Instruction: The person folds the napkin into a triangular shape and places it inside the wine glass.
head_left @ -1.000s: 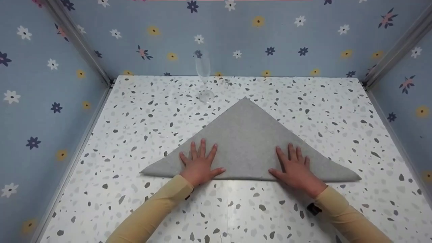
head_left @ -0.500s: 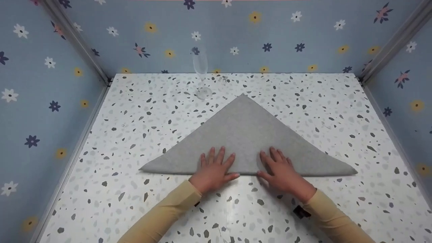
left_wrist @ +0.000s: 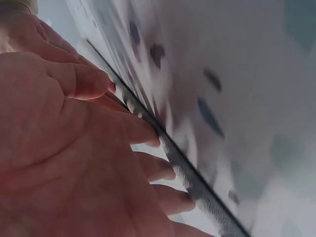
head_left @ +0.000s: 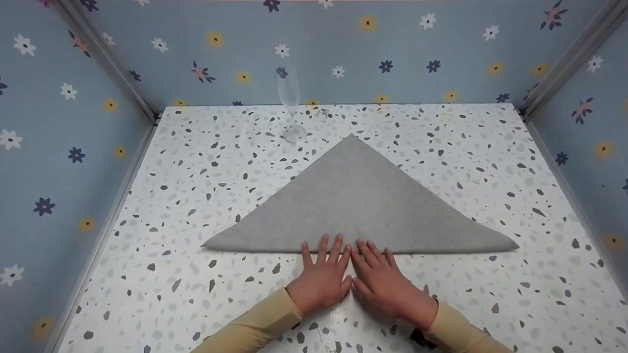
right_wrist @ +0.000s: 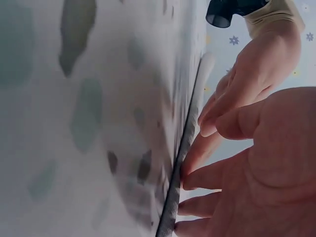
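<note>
Sleeves: I see two tan sleeves (head_left: 250,323) at the bottom of my head view; my right-wrist view shows a black device (right_wrist: 232,10) at the left one.
Left hand: the left hand (head_left: 321,284) lies palm down with its fingers straight and slightly apart, tips on the cloth's near edge. It grips nothing.
Right hand: the right hand (head_left: 385,291) mirrors it, also straight-fingered and gripping nothing. The two hands angle in toward each other; I cannot tell whether the thumbs touch.
Near edge: both wrist views show me the fingertips along the cloth's rim. Neither hand is clearly nearer; the left's fingertips reach only a little farther in.
Cloth: the grey cloth (head_left: 353,196) lies flat as a triangle, straight ahead of both hands. Its long side runs left to right, across the line of the fingers, and the hands meet near that side's middle, roughly in line with the peak (head_left: 352,142).
Corners: the left corner (head_left: 213,244) and right corner (head_left: 508,244) sit well out to either side, each nearer the hand on its own side.
Glass: a clear glass (head_left: 289,95) stands upright beyond the cloth, left of the peak, apart from it.
Table: the speckled table (head_left: 186,196) runs back to a flowered wall (head_left: 314,44).
</note>
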### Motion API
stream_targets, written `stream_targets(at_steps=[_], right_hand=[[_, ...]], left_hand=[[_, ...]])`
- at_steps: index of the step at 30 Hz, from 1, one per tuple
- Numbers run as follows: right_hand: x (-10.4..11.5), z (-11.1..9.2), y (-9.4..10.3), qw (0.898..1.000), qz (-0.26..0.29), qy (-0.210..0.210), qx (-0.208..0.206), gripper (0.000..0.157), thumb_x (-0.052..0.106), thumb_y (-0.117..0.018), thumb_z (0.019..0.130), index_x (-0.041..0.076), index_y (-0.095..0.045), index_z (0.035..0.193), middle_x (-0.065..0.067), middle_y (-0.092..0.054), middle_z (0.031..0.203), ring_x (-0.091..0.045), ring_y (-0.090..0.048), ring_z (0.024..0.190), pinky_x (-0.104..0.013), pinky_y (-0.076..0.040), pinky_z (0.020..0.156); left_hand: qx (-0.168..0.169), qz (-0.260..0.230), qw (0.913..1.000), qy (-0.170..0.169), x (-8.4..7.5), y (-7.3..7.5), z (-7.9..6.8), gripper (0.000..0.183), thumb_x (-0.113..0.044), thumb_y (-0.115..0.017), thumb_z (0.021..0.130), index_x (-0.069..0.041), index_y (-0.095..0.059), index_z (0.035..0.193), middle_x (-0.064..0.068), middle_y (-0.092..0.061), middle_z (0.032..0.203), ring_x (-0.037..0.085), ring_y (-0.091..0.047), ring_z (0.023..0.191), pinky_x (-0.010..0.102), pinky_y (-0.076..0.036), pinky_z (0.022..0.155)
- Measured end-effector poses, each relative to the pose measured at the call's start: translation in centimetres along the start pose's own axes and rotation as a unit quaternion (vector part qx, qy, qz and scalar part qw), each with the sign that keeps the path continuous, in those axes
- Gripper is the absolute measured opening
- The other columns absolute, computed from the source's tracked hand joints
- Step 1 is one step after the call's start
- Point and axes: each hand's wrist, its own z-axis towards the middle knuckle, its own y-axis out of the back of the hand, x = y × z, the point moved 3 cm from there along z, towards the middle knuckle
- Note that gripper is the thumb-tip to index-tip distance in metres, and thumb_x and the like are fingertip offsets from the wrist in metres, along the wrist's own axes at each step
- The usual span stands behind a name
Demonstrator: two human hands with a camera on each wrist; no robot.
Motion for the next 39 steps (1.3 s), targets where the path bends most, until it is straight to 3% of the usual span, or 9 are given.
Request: stream_targets(at_steps=[7, 16, 25, 31, 39], right_hand=[[0.1, 0.2, -0.6, 1.0, -0.018, -0.003, -0.011, 0.059, 0.034, -0.04, 0.102, 0.002, -0.027, 0.15, -0.019, -0.018, 0.155, -0.036, -0.013, 0.142, -0.062, -0.012, 0.109], [0.3, 0.7, -0.9, 0.999, -0.027, -0.033, -0.031, 0.059, 0.036, -0.037, 0.102, 0.004, -0.026, 0.15, -0.014, -0.018, 0.156, -0.034, -0.013, 0.143, -0.06, -0.012, 0.11], [0.5, 1.1, -1.0, 0.997, -0.011, -0.047, -0.052, 0.057, 0.03, -0.04, 0.102, 0.003, -0.027, 0.149, -0.015, -0.02, 0.156, -0.034, -0.014, 0.142, -0.059, -0.011, 0.11], [0.4, 1.5, -0.9, 0.997, -0.012, -0.052, -0.049, 0.057, 0.031, -0.042, 0.101, 0.001, -0.029, 0.149, -0.016, -0.021, 0.155, -0.035, -0.015, 0.142, -0.06, -0.011, 0.11], [-0.1, 1.6, -0.8, 0.997, -0.027, -0.057, -0.044, 0.057, 0.031, -0.043, 0.101, 0.004, -0.029, 0.149, -0.014, -0.021, 0.155, -0.035, -0.016, 0.142, -0.059, -0.011, 0.11]], left_hand=[[-0.03, 0.003, 0.9995, 0.008, -0.2, -0.4, -0.4, 0.06, -0.042, -0.041, 0.099, -0.011, -0.033, 0.15, 0.01, -0.02, 0.157, 0.037, -0.015, 0.142, 0.069, -0.014, 0.103], [-0.064, -0.006, 0.9978, 0.016, 0.0, -0.5, -0.4, 0.056, -0.041, -0.042, 0.1, -0.014, -0.037, 0.148, 0.006, -0.026, 0.155, 0.034, -0.019, 0.141, 0.065, -0.019, 0.105], [-0.075, -0.002, 0.9964, 0.039, 0.3, -0.6, 0.2, 0.055, -0.042, -0.04, 0.101, -0.016, -0.035, 0.149, 0.007, -0.026, 0.155, 0.034, -0.021, 0.141, 0.061, -0.024, 0.105], [-0.081, -0.003, 0.9952, 0.056, 0.3, -0.7, 0.7, 0.054, -0.042, -0.037, 0.102, -0.018, -0.034, 0.15, 0.009, -0.023, 0.156, 0.033, -0.018, 0.142, 0.058, -0.021, 0.108], [-0.053, -0.043, 0.9946, 0.078, 0.1, -0.6, 0.8, 0.055, -0.045, -0.035, 0.102, -0.022, -0.03, 0.151, 0.005, -0.016, 0.158, 0.033, -0.009, 0.144, 0.068, -0.011, 0.105]])
